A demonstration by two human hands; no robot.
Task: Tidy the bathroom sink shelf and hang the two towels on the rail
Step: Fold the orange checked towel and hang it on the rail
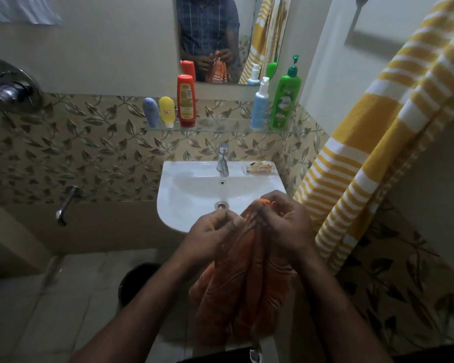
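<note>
Towel trouble first: the yellow striped towel [364,166] at three o'clock already hangs, crowding that side. My orange towel [247,289], bunched at six o'clock, droops low; I judge it could slip loose or drag against the sink [168,205] rim at twelve. My left hand [212,231] and right hand [283,221] both pinch its top edge. Open room lies at nine.

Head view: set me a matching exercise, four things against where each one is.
Things:
1. orange towel
2. yellow striped towel
3. green pump bottle
4. yellow tube

Places:
A. left part of the glass shelf
B. held by the left hand and the right hand
C. hanging at the right
D. right end of the glass shelf

Pairs: 1-B, 2-C, 3-D, 4-A
</note>
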